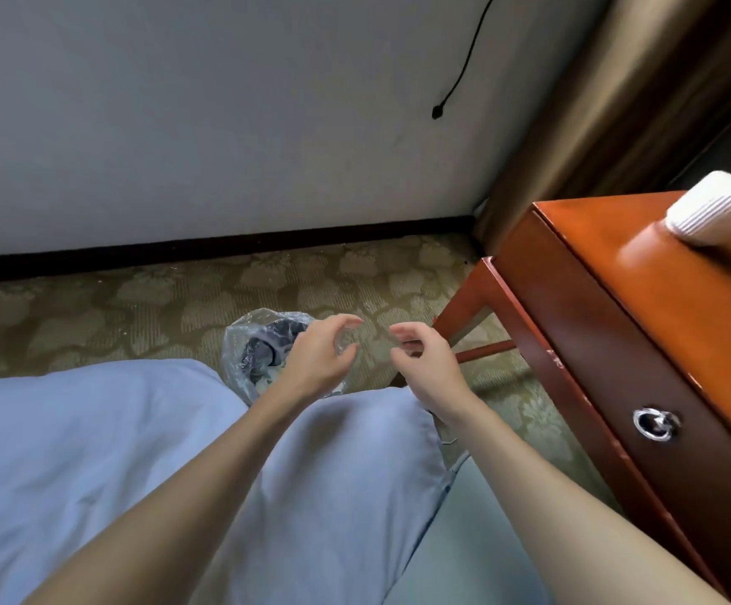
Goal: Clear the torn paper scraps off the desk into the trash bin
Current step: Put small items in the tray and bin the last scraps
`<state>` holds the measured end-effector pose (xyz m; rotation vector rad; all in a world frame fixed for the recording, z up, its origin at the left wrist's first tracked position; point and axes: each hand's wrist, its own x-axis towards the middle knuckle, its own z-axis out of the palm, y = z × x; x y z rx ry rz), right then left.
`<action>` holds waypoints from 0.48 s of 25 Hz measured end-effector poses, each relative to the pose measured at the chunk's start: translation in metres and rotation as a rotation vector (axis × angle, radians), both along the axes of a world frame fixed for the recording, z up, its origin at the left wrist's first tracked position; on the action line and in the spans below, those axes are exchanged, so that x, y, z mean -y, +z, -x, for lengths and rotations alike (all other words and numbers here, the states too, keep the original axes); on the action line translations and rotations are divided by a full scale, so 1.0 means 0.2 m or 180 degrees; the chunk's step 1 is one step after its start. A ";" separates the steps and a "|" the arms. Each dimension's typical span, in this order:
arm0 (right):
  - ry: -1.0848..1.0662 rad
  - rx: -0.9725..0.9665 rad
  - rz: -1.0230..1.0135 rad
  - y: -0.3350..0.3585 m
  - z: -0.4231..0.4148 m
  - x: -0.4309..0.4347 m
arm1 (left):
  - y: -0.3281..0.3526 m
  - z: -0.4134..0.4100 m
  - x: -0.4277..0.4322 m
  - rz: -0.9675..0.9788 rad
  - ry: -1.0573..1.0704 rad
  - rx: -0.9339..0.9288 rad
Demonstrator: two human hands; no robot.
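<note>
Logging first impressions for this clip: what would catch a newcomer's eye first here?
Two bare hands, the left hand and right hand, hover with loosely curled fingers near a plastic-lined trash bin on the carpet. At right stands a reddish wooden desk with a white ribbed object on top.

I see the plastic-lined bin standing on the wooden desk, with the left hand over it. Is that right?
Not quite. The bin stands on the carpet, left of the desk, not on it; the head view shows this. It is plastic-lined, and the left hand is over it.
</note>
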<state>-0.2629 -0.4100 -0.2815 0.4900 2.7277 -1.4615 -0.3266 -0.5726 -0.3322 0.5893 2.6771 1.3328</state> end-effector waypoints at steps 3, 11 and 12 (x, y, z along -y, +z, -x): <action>-0.0054 -0.0238 -0.0112 0.14 -0.16 -0.05 | 0.18 -0.13 -0.09 -0.0044 -0.0188 -0.0167; -0.0279 -0.0851 -0.0409 0.63 -0.54 -0.37 | 0.63 -0.42 -0.45 -0.0103 -0.0720 -0.0882; -0.0318 -0.0895 -0.0522 0.67 -0.59 -0.43 | 0.68 -0.45 -0.50 -0.0102 -0.0794 -0.0946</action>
